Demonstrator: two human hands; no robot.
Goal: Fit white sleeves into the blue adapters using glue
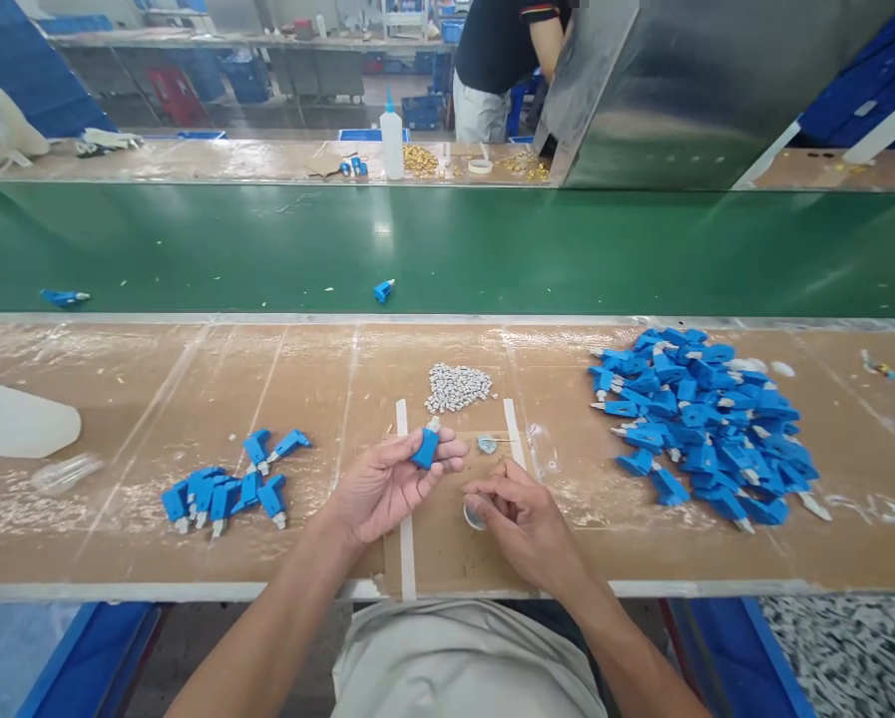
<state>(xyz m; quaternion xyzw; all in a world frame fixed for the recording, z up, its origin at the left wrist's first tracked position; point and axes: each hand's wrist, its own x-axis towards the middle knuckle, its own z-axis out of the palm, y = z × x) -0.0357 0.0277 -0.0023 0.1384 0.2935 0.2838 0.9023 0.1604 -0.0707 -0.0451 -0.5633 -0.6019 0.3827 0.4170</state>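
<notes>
My left hand (pixel 398 484) grips a small blue plastic part (pixel 426 447) with a light grey tip pointing up, between thumb and fingers. Just to its right, the fingers of my right hand (pixel 518 514) are pinched together; whatever they hold is hidden or too small to name. Partly covered by those fingers is a small round dish (pixel 474 515) on the board. Beyond the hands are a heap of small grey pieces (pixel 458 387) and a little clear blob with a thin stick (pixel 487 443).
Many blue parts lie piled (pixel 705 429) on the right, with a smaller group (pixel 226 491) on the left. A green conveyor belt (pixel 267 249) crosses behind the table and carries two blue parts. A white bottle (pixel 391 140) stands past it. Another person (pixel 503 70) works at the back.
</notes>
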